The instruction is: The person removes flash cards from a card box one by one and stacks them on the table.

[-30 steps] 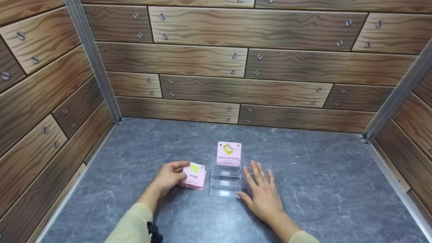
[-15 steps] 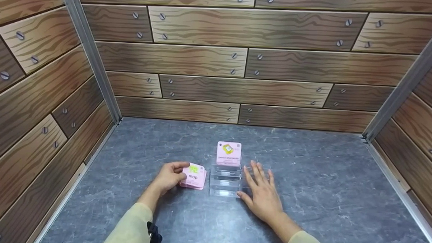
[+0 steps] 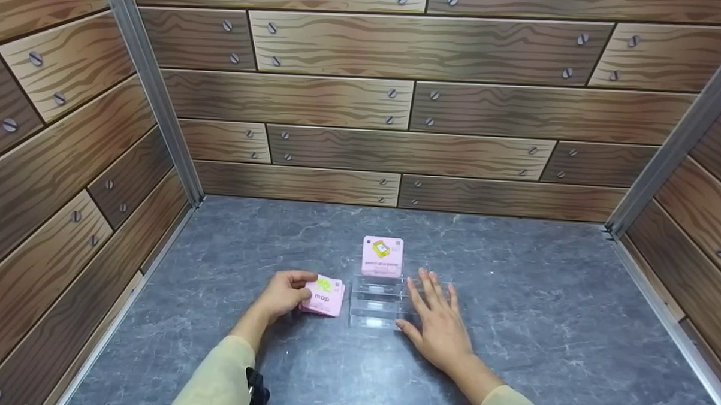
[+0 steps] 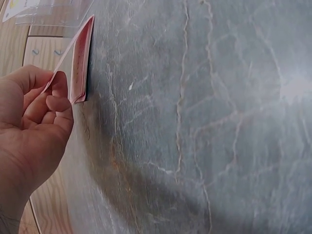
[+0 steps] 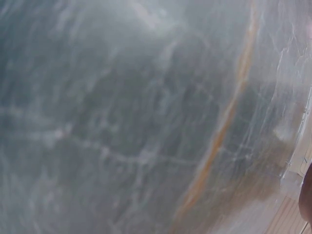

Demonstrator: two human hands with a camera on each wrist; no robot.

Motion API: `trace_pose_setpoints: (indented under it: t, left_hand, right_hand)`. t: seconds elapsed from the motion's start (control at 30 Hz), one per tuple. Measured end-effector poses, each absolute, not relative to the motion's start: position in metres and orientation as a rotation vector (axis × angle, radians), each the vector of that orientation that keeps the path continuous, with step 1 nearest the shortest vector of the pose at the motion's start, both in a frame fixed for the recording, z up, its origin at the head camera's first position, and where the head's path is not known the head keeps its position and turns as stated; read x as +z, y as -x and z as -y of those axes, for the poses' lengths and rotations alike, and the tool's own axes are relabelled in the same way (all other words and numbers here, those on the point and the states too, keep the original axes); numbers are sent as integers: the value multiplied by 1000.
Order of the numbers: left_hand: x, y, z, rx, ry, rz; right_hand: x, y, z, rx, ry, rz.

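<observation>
Between thumb and fingers my left hand [image 3: 283, 294] pinches the edge of a pink flash card [image 3: 327, 290] printed "map" with a yellow-green drawing. In the left wrist view this card [image 4: 68, 48] tilts up from a stack of pink cards [image 4: 80, 63] lying on the table. Just right of the stack is a clear plastic rack [image 3: 376, 313] with several stepped slots. Another pink card [image 3: 382, 256], showing a yellow pencil sharpener, stands upright in its rear. My right hand [image 3: 441, 325] lies with spread fingers on the rack's right part, covering some of it.
The grey marbled tabletop [image 3: 548, 317] spreads around the rack. Walls with a wood-plank print [image 3: 340, 106] close off the back and both sides, with metal posts [image 3: 154, 105] at the corners.
The top edge of the map card has dipped slightly in my left hand's grip. My right hand, the rack and the pencil sharpener card have not moved.
</observation>
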State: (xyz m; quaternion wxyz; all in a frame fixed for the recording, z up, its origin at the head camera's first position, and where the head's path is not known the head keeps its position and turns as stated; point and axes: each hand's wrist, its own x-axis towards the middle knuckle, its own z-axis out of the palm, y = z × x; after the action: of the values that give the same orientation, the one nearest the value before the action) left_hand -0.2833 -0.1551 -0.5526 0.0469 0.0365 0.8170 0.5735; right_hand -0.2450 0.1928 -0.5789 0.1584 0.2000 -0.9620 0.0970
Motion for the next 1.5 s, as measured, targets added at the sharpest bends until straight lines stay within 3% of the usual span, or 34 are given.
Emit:
trace_pose_setpoints:
  t: [1.5]
  left_hand:
    - [-551, 287, 152, 1419, -90, -2825]
  right_hand:
    - [-581, 247, -193, 254, -568, 2741]
